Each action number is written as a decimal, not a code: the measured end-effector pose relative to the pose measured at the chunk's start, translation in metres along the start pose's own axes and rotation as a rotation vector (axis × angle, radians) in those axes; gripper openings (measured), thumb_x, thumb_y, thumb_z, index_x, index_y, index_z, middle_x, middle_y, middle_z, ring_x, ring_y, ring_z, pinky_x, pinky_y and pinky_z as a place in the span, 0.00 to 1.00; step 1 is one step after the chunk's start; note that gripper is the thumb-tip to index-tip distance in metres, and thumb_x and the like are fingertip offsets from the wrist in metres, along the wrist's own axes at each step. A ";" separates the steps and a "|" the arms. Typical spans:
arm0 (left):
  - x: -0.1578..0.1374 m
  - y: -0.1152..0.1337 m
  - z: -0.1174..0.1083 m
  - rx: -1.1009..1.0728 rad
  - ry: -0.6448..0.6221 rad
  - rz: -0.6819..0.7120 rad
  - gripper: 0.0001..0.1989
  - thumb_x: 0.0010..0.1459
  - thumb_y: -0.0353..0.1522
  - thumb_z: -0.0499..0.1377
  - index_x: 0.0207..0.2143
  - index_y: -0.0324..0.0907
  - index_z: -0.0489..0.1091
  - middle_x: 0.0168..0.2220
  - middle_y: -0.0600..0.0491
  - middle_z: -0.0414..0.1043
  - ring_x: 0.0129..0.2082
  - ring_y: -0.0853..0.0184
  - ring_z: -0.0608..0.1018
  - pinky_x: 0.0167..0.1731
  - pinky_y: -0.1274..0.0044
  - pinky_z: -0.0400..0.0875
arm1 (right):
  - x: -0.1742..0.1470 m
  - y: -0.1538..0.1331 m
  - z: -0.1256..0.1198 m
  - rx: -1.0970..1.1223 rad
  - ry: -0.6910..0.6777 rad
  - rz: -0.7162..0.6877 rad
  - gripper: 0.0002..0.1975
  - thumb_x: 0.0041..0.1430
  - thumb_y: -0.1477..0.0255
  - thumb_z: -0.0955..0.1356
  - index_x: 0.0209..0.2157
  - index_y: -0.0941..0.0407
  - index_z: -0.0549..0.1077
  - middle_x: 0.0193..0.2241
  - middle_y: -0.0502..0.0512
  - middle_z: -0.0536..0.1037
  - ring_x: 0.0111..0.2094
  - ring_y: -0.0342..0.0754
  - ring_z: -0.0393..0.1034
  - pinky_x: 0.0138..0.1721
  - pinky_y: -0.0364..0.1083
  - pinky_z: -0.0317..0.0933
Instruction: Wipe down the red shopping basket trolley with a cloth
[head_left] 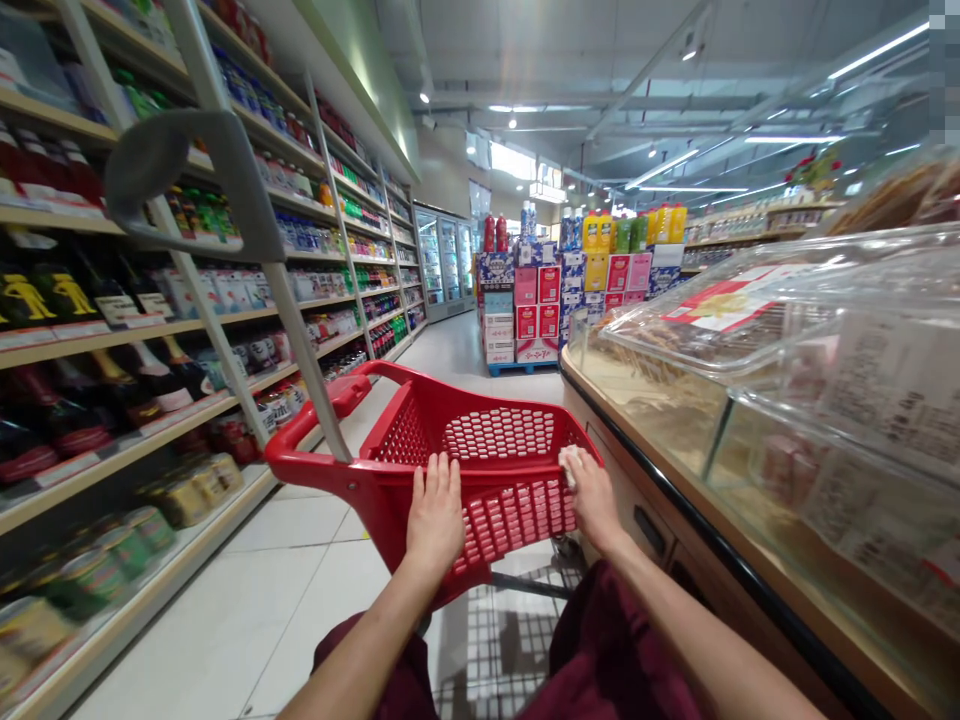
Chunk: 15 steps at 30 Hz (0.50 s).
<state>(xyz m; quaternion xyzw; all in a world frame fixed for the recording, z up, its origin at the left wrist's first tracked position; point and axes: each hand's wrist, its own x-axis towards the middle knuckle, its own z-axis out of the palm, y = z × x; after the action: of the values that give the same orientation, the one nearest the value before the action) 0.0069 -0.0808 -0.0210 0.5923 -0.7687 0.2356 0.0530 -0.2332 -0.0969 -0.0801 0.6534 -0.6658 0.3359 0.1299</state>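
Note:
A red plastic shopping cart basket (517,505) with a slotted wall stands sideways in front of me. My left hand (436,520) lies on its near rim, fingers stretched out and palm down, holding nothing. Near the basket's right corner, my right hand (595,497) presses a crumpled white cloth or tissue (570,460) against the rim. Its fingers are bent over the white piece, partly hiding it. From the cart's left end rises a metal pole (304,365) topped by a grey loop handle (259,190). No goods show inside the visible part of the basket.
Shelves (172,415) with bottles and cans line the left side. At right, a display counter (720,500) with clear plastic packs (720,300) stands close to the cart. Stacked drink cartons (536,320) sit on a blue pallet (523,368) ahead, with glass-door fridges (444,255) behind.

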 end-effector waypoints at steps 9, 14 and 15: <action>0.000 -0.002 0.004 -0.005 0.008 0.020 0.32 0.50 0.34 0.50 0.57 0.30 0.49 0.60 0.40 0.44 0.60 0.54 0.46 0.57 0.63 0.37 | 0.003 -0.009 0.001 0.023 -0.053 0.003 0.29 0.47 0.87 0.55 0.51 0.57 0.63 0.54 0.61 0.62 0.55 0.50 0.54 0.52 0.54 0.51; 0.002 0.001 0.006 -0.003 0.028 0.003 0.31 0.50 0.32 0.49 0.57 0.30 0.51 0.60 0.40 0.45 0.60 0.54 0.47 0.57 0.62 0.38 | -0.003 -0.032 0.009 0.050 -0.038 -0.106 0.28 0.50 0.86 0.55 0.51 0.55 0.63 0.55 0.59 0.60 0.56 0.47 0.51 0.53 0.49 0.51; 0.001 0.000 0.005 -0.005 0.026 0.007 0.31 0.50 0.33 0.49 0.56 0.30 0.51 0.60 0.40 0.46 0.60 0.54 0.47 0.57 0.63 0.38 | -0.005 -0.041 0.011 0.070 -0.049 -0.170 0.28 0.49 0.86 0.55 0.52 0.54 0.63 0.56 0.57 0.59 0.57 0.47 0.50 0.53 0.49 0.50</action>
<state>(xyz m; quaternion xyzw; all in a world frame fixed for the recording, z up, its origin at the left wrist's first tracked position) 0.0071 -0.0839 -0.0253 0.5864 -0.7706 0.2415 0.0635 -0.1909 -0.0968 -0.0797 0.7197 -0.5986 0.3309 0.1187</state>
